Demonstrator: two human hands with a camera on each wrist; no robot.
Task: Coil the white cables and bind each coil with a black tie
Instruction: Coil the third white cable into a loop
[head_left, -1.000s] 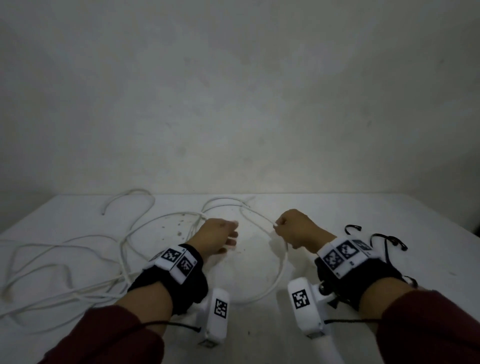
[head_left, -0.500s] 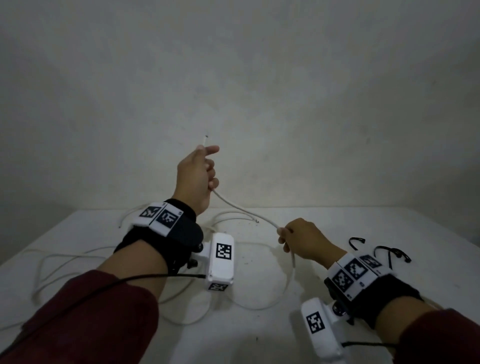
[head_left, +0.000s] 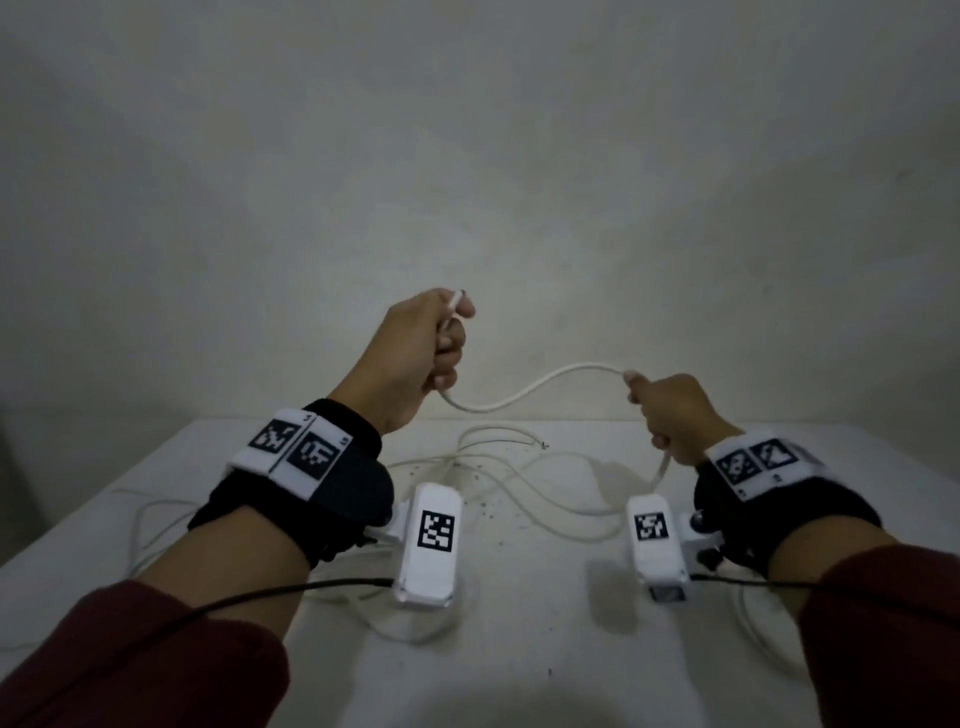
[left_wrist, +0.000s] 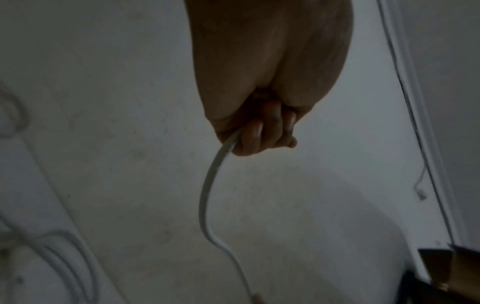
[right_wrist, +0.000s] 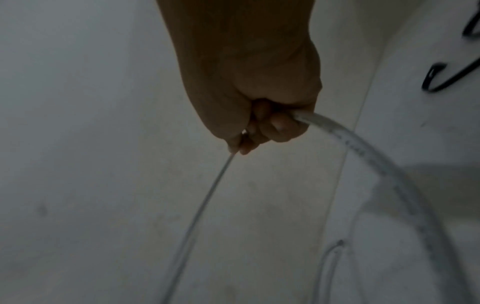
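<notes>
Fingers (head_left: 451, 347) of both fists clamped on thin white round cable (head_left: 530, 392), raised off tabletop (head_left: 545, 649) to span first loop.

Dim light here, and a plain off-white wall (head_left: 467, 156) fills the upper view, faintly mottled and shadowed toward the corners. Below it the white bench (head_left: 519, 649) runs back to meet the wall, its top speckled with small dark flecks.
</notes>
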